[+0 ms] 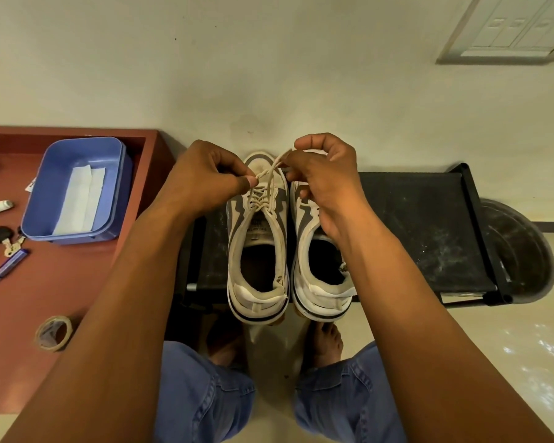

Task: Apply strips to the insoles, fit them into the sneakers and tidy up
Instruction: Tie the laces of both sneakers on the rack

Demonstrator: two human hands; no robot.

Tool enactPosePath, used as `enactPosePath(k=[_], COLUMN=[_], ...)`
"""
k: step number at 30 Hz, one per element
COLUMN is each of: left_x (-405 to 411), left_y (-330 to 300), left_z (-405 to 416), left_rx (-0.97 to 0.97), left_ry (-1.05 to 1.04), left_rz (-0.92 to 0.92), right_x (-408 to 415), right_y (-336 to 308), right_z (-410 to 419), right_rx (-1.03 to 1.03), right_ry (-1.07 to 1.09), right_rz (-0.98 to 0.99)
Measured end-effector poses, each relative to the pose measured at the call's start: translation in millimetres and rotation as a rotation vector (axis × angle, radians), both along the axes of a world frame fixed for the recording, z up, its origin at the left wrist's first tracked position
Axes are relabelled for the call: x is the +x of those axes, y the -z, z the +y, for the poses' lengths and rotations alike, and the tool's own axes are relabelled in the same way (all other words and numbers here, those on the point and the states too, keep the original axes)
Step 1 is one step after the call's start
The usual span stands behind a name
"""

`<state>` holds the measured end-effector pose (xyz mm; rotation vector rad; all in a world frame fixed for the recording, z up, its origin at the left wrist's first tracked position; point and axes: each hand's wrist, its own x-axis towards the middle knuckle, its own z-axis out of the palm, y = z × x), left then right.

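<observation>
While the laces are being worked, nearest in view are the knees in blue jeans (205,394) and bare feet on the pale floor. Just beyond them two sneakers are stood side by side on a low black rack (422,225), heels near and toes far, so that their long axes run straight away from the person. Dark insides are seen through both openings; whether the insoles are seated cannot be told for certain.

Over the left sneaker (258,238) both hands are held at the toe end. The left hand (202,180) is closed, with one lace end pinched between thumb and forefinger just above the eyelets. The right hand (327,183) is closed likewise on the other lace end, and is raised slightly farther off, partly over the right sneaker (320,251). The two lace (271,174) ends are crossed between the hands, so a knot is judged to be in hand. That knot turns on this crossing: the ends lie across the shoe's long axis, and pulling them apart, left and right, would be needed to draw it tight.

To the left, on the red-brown worktop (77,282), a tape roll (53,332) lies near, keys and a pen farther off, and a blue tray (77,187) holding white strips (80,199) stands farthest. These are judged still to be tidied away.
</observation>
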<state>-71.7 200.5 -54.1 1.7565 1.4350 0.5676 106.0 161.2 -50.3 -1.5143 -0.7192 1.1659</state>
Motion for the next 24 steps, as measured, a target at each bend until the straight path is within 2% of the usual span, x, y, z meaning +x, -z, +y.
enactPosePath(k=[4, 6, 8, 10, 13, 15, 17, 19, 21, 24], left_x=[-1.6, -3.4, -5.0, -5.3, -4.7, -4.1, -3.0, -1.7, -0.8, -2.2], left_y=[2.0, 3.5, 4.8, 5.8, 7.0, 7.0, 6.3, 6.0, 5.7, 5.8], left_z=[1.0, 2.1, 2.8, 3.3, 3.8, 4.0, 3.7, 3.2, 2.6, 2.7], left_rx=[-0.025, -0.050, -0.068, -0.084, -0.096, -0.101, -0.102, -0.099, -0.092, -0.092], left_ry=[-0.026, -0.015, -0.001, -0.002, -0.005, -0.003, -0.001, -0.001, 0.001, -0.006], left_rz=[0.072, 0.110, 0.119, 0.105, 0.092, 0.087, 0.083, 0.087, 0.097, 0.090], right_x=[3.3, 4.7, 5.9, 7.6, 9.6, 8.3, 7.0, 3.7, -1.3, -5.3], right_y=[-2.8, -2.7, 2.7, 10.5, 17.7, 17.7, 15.9, 14.5, 17.2, 22.9], right_z=[0.5, 1.2, 2.2, 1.7, -1.2, -2.7, -2.0, -0.7, -0.7, -0.8], right_rx=[0.034, 0.033, 0.002, -0.050, -0.141, -0.125, -0.006, 0.060, 0.062, 0.061], right_ry=[0.032, 0.074, 0.116, 0.144, 0.040, -0.003, -0.029, -0.163, -0.295, -0.331], right_rz=[0.162, 0.161, 0.027, -0.210, -0.621, -0.798, -0.889, -0.874, -0.852, -0.923])
